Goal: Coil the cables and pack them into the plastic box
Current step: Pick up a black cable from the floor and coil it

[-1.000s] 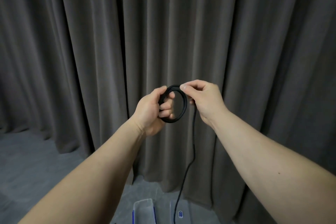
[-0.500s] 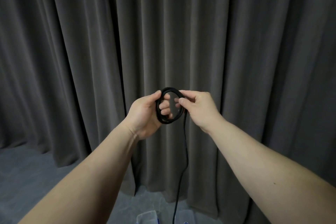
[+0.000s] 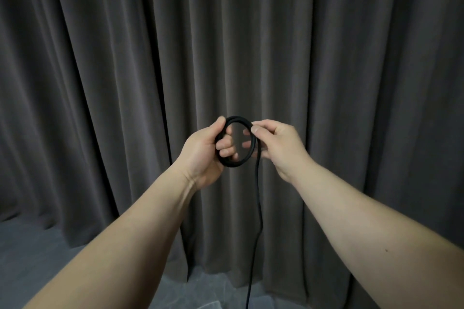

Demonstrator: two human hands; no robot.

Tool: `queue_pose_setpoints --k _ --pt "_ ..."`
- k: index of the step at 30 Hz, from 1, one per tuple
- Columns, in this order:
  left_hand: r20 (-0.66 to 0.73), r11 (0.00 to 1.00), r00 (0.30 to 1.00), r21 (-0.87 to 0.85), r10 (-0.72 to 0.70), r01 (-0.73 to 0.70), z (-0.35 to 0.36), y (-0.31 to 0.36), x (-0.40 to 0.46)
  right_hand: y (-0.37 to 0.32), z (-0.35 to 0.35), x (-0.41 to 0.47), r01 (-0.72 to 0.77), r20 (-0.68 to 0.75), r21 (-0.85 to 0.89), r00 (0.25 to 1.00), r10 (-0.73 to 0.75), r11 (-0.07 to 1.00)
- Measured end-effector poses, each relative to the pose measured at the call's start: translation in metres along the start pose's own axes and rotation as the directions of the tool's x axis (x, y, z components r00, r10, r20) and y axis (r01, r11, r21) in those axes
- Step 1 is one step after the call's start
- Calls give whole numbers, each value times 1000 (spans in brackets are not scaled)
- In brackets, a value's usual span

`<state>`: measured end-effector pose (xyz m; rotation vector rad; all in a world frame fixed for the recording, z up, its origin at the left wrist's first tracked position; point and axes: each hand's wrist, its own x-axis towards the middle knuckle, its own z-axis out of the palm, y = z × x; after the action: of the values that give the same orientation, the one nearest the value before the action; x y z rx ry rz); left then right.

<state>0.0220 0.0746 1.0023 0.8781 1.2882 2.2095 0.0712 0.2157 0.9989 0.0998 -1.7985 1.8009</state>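
Mid-coiling: the left hand (image 3: 200, 155) grips the black cable (image 3: 237, 142) coil in mid-air before the curtain (image 3: 326, 57), the right hand (image 3: 276, 143) pinching its top, and the dangling tail likely needs another loop

Two bare forearms and hands, nothing worn

Both arms are showing bare along their whole visible length, with no sleeve, watch, band or ring covering them. The left hand (image 3: 200, 155) and the right hand (image 3: 278, 148) are appearing ungloved, the nails looking short and unpainted; the right thumbnail is facing the camera. A small dark mole is showing on the right forearm (image 3: 386, 250), near the lower right of the view. Tendon lines are standing out at the left wrist (image 3: 187, 178). No clothing is coming into view at the near edge.
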Motion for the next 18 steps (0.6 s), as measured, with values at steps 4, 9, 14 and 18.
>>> queue_pose_setpoints --k 4,9,14,18 --pt "-1 999 1000 31 13 -13 -6 10 -1 -5 14 2 -24 2 93 1000 24 995" --pt "9 995 1000 -97 -13 14 -16 18 0 -3 22 3 -3 18 51 1000 2 999" --pt "12 951 997 -303 72 -65 -31 38 4 12 16 -4 -244 202 -91 945 258 966" --pt "-163 936 974 -291 156 -198 -47 59 12 23 10 -12 -265 276 -338 889 364 903"
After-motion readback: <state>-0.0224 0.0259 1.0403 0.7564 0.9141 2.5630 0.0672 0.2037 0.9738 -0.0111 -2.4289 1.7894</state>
